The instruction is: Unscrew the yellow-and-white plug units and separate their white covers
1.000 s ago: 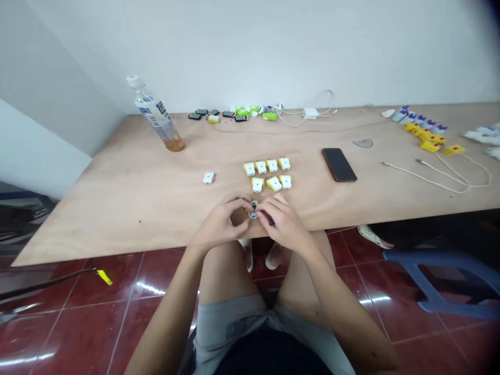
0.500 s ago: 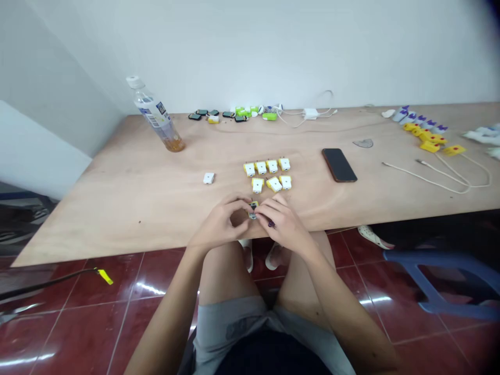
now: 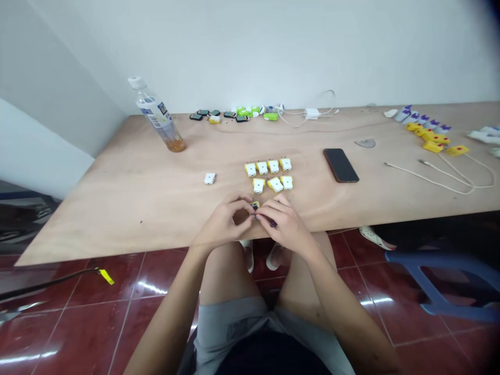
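Note:
My left hand (image 3: 222, 225) and my right hand (image 3: 284, 223) meet at the near edge of the wooden table (image 3: 128, 192). Both pinch a small yellow and grey part (image 3: 255, 207) between their fingertips. A thin dark tool (image 3: 272, 224) shows under my right fingers. Just beyond the hands lie two short rows of small white and yellow parts (image 3: 269, 175). A single white part (image 3: 210, 178) lies apart to the left.
A plastic bottle (image 3: 158, 115) with amber liquid stands at the back left. Green and dark small parts (image 3: 234, 113) and a white charger with cable (image 3: 310, 113) lie along the wall. A black phone (image 3: 340, 164), white cables (image 3: 445, 174) and yellow and purple parts (image 3: 427, 133) lie right. A blue stool (image 3: 437, 276) stands on the red floor.
The hands stay together on the small part, with only slight finger movement. The view has shifted a little.

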### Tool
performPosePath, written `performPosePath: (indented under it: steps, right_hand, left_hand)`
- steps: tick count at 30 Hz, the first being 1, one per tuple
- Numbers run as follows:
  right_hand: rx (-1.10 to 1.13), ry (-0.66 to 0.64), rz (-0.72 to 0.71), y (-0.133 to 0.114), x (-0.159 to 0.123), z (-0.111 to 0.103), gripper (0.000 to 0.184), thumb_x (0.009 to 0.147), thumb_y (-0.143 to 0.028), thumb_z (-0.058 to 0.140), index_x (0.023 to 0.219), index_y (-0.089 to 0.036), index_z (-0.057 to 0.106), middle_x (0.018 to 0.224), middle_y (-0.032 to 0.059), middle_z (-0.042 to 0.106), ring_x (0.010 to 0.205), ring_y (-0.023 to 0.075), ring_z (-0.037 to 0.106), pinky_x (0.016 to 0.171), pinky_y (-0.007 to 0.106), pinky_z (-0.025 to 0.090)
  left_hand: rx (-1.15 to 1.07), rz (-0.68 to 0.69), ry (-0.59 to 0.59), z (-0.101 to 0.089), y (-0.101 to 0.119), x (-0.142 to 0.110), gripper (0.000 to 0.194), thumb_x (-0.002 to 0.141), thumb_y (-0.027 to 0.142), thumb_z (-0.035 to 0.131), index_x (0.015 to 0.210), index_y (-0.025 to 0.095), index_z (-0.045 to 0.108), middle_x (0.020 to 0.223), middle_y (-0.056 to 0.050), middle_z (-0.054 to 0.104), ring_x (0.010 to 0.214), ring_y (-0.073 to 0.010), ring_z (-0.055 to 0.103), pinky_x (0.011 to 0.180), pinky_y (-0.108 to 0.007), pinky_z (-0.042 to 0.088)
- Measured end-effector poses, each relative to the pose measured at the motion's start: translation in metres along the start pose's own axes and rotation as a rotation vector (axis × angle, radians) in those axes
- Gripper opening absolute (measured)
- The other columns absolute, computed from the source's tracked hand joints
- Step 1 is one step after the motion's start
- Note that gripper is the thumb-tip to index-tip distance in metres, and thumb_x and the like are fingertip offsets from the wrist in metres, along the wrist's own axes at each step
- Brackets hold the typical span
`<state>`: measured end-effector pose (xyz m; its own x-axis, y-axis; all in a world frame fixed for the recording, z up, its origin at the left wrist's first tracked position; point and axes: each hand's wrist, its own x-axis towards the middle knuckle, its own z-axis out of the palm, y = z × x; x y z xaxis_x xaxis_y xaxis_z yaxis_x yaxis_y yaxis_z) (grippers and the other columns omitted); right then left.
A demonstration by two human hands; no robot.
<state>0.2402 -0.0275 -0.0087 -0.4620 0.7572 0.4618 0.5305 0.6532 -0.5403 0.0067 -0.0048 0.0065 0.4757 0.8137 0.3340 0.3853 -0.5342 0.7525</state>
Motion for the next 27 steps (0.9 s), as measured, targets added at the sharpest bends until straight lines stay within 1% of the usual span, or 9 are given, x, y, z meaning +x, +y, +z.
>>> performPosePath:
  steps: [6,8,11,14,16,17,20,23,27]
  right_hand:
    - [0.020,0.009,0.002,-0.002,0.002,-0.002,0.020,0.116,-0.024,0.059,0.109,-0.022,0.077,0.105,0.0090,0.080,0.101,0.0283,0.056,0.097,0.048,0.052]
    - [0.045,0.063,-0.009,-0.001,0.001,-0.002,0.022,0.117,-0.027,0.057,0.108,-0.023,0.076,0.106,0.0089,0.080,0.099,0.0278,0.058,0.096,0.049,0.052]
    - [0.159,0.276,0.010,-0.001,-0.005,-0.006,0.034,0.119,-0.034,0.051,0.092,-0.025,0.071,0.088,0.0071,0.074,0.086,0.0259,0.059,0.084,0.047,0.049]
    - [0.420,0.562,0.192,-0.005,-0.004,-0.013,0.050,0.118,-0.048,0.054,0.073,-0.026,0.055,0.070,0.0029,0.053,0.071,0.0228,0.050,0.069,0.042,0.041]
    - [0.691,0.660,0.322,-0.012,0.004,-0.019,0.050,0.114,-0.056,0.059,0.075,-0.026,0.053,0.072,0.0015,0.046,0.070,0.0211,0.045,0.068,0.040,0.041]
    - [0.834,0.665,0.352,-0.016,0.009,-0.021,0.046,0.111,-0.059,0.061,0.079,-0.026,0.056,0.075,0.0013,0.044,0.071,0.0207,0.043,0.068,0.040,0.042]
    - [1.092,0.524,0.369,-0.026,0.028,-0.024,0.039,0.106,-0.062,0.064,0.090,-0.027,0.059,0.082,0.0010,0.040,0.072,0.0203,0.039,0.067,0.038,0.044]
    - [1.107,0.434,0.381,-0.032,0.039,-0.018,0.044,0.105,-0.068,0.062,0.090,-0.028,0.055,0.083,0.0007,0.038,0.073,0.0206,0.039,0.068,0.038,0.045]
    - [1.107,0.402,0.374,-0.034,0.044,-0.007,0.053,0.102,-0.074,0.064,0.084,-0.027,0.049,0.082,0.0006,0.038,0.073,0.0205,0.039,0.068,0.038,0.044]
  left_hand:
    - [0.011,-0.005,-0.005,0.000,0.001,0.001,0.005,0.098,0.022,0.076,0.096,0.021,0.080,0.125,-0.011,0.075,0.119,-0.0278,0.076,0.112,-0.045,0.062]
    - [0.019,0.004,-0.006,0.000,0.000,0.001,0.005,0.099,0.021,0.075,0.096,0.021,0.079,0.125,-0.012,0.076,0.120,-0.0277,0.076,0.113,-0.045,0.062]
    - [0.026,0.011,-0.014,0.000,0.000,0.001,0.006,0.099,0.021,0.074,0.096,0.021,0.079,0.124,-0.011,0.076,0.120,-0.0278,0.076,0.114,-0.046,0.061]
    - [0.028,0.006,-0.018,0.000,0.000,0.001,0.006,0.098,0.020,0.075,0.096,0.022,0.080,0.125,-0.011,0.076,0.120,-0.0286,0.077,0.114,-0.047,0.061]
    - [0.029,0.008,-0.023,-0.001,0.001,0.001,0.006,0.098,0.020,0.075,0.097,0.022,0.080,0.126,-0.011,0.076,0.120,-0.0286,0.077,0.114,-0.047,0.061]
    - [0.029,0.010,-0.026,-0.001,0.001,0.001,0.006,0.098,0.020,0.074,0.097,0.022,0.080,0.126,-0.011,0.076,0.120,-0.0284,0.076,0.113,-0.046,0.061]
    - [0.037,0.016,-0.037,-0.003,0.002,0.002,0.007,0.099,0.021,0.073,0.098,0.021,0.080,0.124,-0.011,0.076,0.116,-0.0271,0.077,0.111,-0.044,0.062]
    - [0.037,0.017,-0.039,-0.003,0.002,0.002,0.008,0.101,0.023,0.073,0.099,0.022,0.081,0.122,-0.011,0.076,0.113,-0.0264,0.077,0.109,-0.043,0.063]
    - [0.021,0.026,-0.029,-0.002,0.001,0.002,0.008,0.101,0.024,0.073,0.099,0.022,0.081,0.126,-0.012,0.076,0.118,-0.0280,0.077,0.111,-0.045,0.062]
